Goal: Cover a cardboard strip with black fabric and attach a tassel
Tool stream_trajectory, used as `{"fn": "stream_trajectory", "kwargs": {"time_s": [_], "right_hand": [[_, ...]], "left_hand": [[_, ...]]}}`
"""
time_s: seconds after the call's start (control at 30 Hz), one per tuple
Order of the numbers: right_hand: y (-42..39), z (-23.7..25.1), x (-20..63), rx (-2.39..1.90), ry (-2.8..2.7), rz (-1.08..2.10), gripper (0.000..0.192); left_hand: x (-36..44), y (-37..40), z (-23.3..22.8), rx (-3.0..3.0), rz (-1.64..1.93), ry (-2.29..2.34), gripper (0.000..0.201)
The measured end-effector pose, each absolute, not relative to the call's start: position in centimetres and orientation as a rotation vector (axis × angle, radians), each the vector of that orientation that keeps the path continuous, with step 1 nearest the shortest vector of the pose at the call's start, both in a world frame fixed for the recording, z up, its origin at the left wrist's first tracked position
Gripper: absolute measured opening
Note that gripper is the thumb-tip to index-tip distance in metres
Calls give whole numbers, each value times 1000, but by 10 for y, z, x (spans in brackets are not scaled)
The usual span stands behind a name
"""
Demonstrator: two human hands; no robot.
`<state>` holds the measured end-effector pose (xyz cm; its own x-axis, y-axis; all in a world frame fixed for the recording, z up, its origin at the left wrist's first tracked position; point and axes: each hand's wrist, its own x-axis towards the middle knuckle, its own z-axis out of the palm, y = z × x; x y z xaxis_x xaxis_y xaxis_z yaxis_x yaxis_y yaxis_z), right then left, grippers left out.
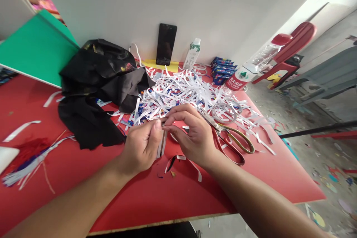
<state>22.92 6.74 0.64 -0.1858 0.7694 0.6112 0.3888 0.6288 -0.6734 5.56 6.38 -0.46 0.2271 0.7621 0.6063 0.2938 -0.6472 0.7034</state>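
Observation:
My left hand [141,145] and my right hand [192,134] meet over the red table [139,193], pinching the same small bunch of white paper strips [161,145] between thumbs and fingers. The strips hang down between the two hands. Just behind my hands lies a big heap of cut white paper strips [181,93]. A pair of scissors [231,139] with red and gold handles rests on the table right beside my right hand.
A black cloth [95,89] lies to the left of the heap, a green board [36,48] behind it. A phone [166,44] leans on the wall. A small bottle [192,52], a water bottle [251,68], tape rolls [223,112] and a tassel [25,158] lie around.

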Motion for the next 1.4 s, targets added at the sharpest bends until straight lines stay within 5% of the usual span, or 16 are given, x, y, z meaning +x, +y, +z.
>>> {"fn": "stream_trajectory", "kwargs": {"time_s": [0.6, 0.9, 1.4], "right_hand": [[74, 5, 235, -847, -1938, 254, 9], [77, 7, 242, -845, -2121, 4, 10], [77, 3, 240, -843, -1966, 226, 8]], "left_hand": [[51, 69, -3, 2165, 1348, 870, 36], [54, 74, -3, 1700, 1275, 1075, 53], [51, 72, -7, 1997, 1294, 925, 40]]}}
